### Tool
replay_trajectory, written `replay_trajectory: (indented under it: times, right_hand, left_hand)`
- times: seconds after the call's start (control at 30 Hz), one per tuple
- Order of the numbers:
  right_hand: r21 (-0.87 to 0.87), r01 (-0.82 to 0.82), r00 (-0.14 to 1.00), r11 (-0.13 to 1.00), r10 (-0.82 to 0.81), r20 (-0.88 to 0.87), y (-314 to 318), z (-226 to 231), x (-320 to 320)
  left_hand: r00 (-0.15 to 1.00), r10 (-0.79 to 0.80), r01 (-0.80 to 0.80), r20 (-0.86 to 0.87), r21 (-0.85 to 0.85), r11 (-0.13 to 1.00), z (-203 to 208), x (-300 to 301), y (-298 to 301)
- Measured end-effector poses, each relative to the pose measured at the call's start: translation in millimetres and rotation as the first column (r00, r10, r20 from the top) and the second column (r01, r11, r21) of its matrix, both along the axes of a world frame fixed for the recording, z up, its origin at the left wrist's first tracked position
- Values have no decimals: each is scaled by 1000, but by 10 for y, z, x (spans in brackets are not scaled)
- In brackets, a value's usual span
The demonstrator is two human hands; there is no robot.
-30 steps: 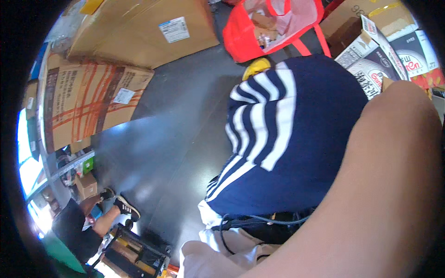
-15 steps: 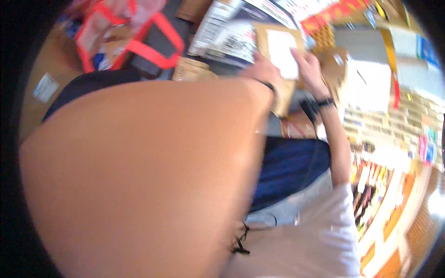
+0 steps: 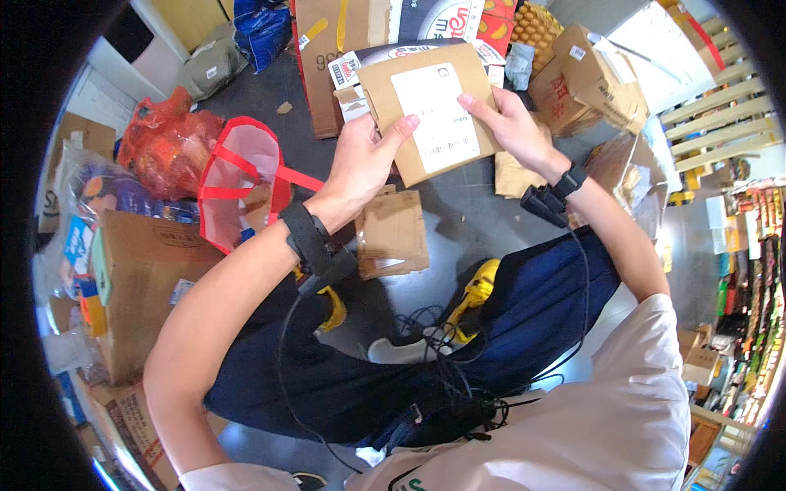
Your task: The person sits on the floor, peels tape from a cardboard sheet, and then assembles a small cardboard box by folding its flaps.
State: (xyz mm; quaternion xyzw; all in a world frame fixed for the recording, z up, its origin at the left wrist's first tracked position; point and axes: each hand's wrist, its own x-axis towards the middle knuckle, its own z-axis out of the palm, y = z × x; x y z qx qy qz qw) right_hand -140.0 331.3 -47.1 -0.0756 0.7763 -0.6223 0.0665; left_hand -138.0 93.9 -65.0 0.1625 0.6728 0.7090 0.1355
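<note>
A flat brown cardboard piece (image 3: 401,78) with a large white label (image 3: 442,119) is held up before me, tilted. My left hand (image 3: 364,164) grips its left side, thumb pressed on the front. At the opposite edge my right hand (image 3: 520,131) is closed on it, its thumb at the label's edge; the fingers behind are hidden. Below, a flattened cardboard piece (image 3: 395,229) lies on the grey floor between my feet. Some tan paper or card (image 3: 517,176) lies under my right hand.
To the left stand a red-trimmed mesh bag (image 3: 237,176), a full red plastic bag (image 3: 168,143) and a brown box (image 3: 151,278). Larger cartons (image 3: 323,61) stand ahead, with an opened box (image 3: 585,82) at the right. Black cables (image 3: 442,352) hang over my lap.
My left arm, which filled much of the view, has swung down and left, uncovering my legs and the floor. Both hands still hold the cardboard piece, now nearer the middle of the view.
</note>
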Motion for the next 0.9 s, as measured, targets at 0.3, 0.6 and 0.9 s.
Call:
replay_trajectory:
  times: [0.3,0.6,0.9]
  right_hand:
    - [205,-44,996,978,59,-72,-37,27,102]
    - [190,-79,997,979,74,34,-250,-575,353]
    - [391,31,995,920,-64,72,-556,-2263,814]
  left_hand:
    - [999,-24,27,40,-75,997,101,7,-237]
    - [994,-55,79,94,-267,960,-223,147,-479]
    - [782,-193,516,592,-441,734,-1411,404,-782]
